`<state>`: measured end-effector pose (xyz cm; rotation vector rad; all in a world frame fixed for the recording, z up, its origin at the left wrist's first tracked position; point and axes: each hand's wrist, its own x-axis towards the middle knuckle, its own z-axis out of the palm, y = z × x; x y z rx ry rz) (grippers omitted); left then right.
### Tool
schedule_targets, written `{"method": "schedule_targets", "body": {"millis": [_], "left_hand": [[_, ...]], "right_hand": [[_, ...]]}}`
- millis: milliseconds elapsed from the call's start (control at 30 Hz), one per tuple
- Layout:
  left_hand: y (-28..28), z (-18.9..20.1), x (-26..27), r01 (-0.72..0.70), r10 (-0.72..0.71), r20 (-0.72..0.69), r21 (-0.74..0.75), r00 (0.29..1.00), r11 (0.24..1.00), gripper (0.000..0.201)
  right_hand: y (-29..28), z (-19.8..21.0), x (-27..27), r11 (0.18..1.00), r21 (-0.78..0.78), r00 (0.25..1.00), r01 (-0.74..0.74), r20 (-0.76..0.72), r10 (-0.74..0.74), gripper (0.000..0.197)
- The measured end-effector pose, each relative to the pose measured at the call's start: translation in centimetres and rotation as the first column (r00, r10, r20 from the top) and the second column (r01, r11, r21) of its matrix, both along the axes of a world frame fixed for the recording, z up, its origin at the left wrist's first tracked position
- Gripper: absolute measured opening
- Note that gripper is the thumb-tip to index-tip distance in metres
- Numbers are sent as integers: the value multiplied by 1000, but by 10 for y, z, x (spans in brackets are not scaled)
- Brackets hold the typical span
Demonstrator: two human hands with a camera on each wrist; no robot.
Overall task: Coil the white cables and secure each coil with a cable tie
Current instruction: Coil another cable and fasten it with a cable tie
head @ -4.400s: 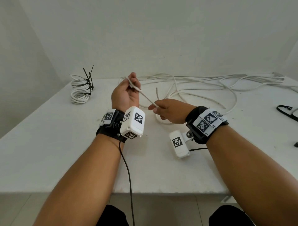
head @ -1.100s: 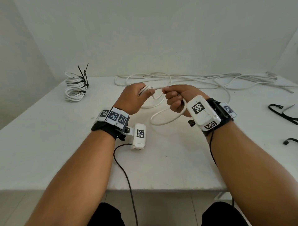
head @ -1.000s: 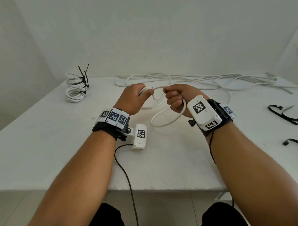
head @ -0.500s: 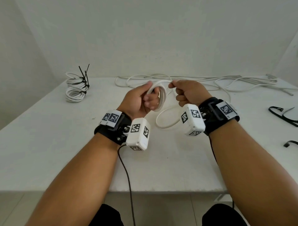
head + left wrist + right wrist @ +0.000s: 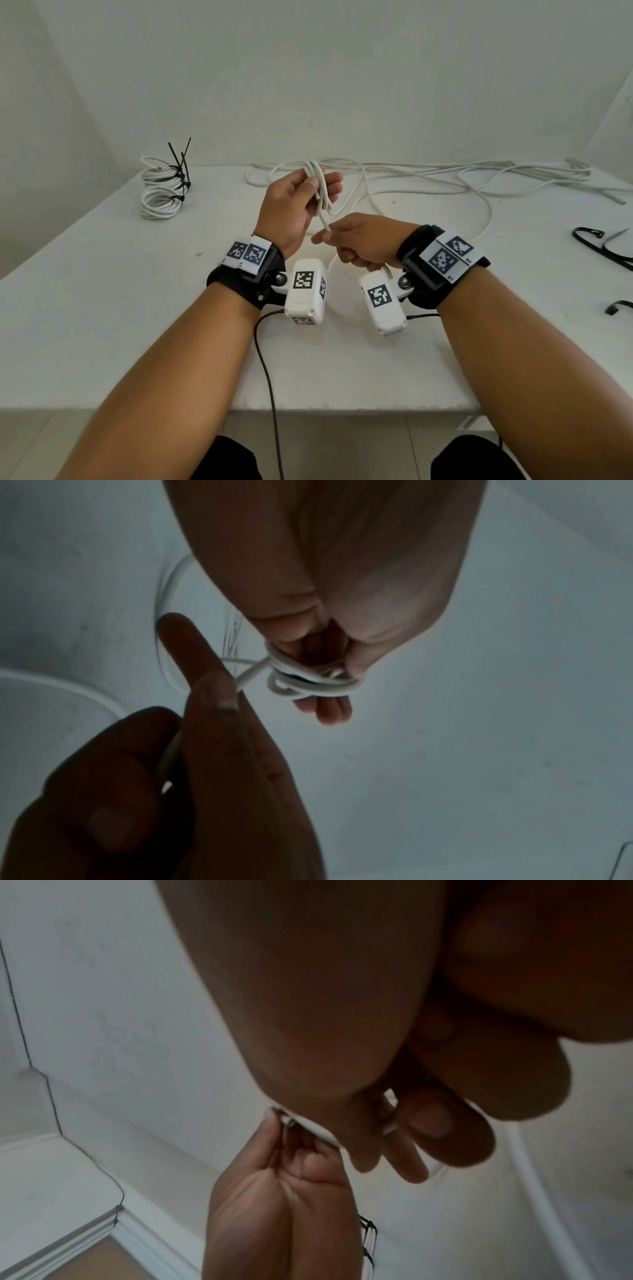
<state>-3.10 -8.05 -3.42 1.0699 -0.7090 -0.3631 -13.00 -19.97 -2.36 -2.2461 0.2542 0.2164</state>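
My left hand (image 5: pixel 313 187) is raised over the table's middle and grips a small coil of white cable (image 5: pixel 321 192), a few loops between thumb and fingers. In the left wrist view the cable loops (image 5: pixel 308 687) wrap across my left fingers (image 5: pixel 325 710). My right hand (image 5: pixel 329 236), lower and nearer me, pinches the strand that leaves the coil (image 5: pixel 325 222); the right fingers (image 5: pixel 205 685) look dark there. The rest of that cable runs under my right hand to the loose cable pile (image 5: pixel 445 178). In the right wrist view my left hand (image 5: pixel 274 1204) appears below my right fingers (image 5: pixel 445 1131).
Two finished white coils (image 5: pixel 161 202) bound with black cable ties (image 5: pixel 180 161) are stacked at the table's far left. Loose black cable ties (image 5: pixel 603 243) lie at the right edge, another (image 5: pixel 616 306) nearer me. Several loose cables trail along the back wall. The table's front edge (image 5: pixel 308 407) is close.
A loop went onto the coil in my left hand, which then lifted and turned palm toward me. My right hand dropped down and toward me along the strand.
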Motion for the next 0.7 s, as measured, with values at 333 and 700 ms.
{"method": "schedule_targets", "body": {"millis": [333,700], "left_hand": [[11,4,3,-386,-130,641,598,757,702,27],[15,10,-3,73,-292,275,602,916,795,40]], "right_hand": [[-7,11,-5,970,-234,944,65,330,17,13],[-28,11,-3,980,25,807,196,563,-176,32]]}}
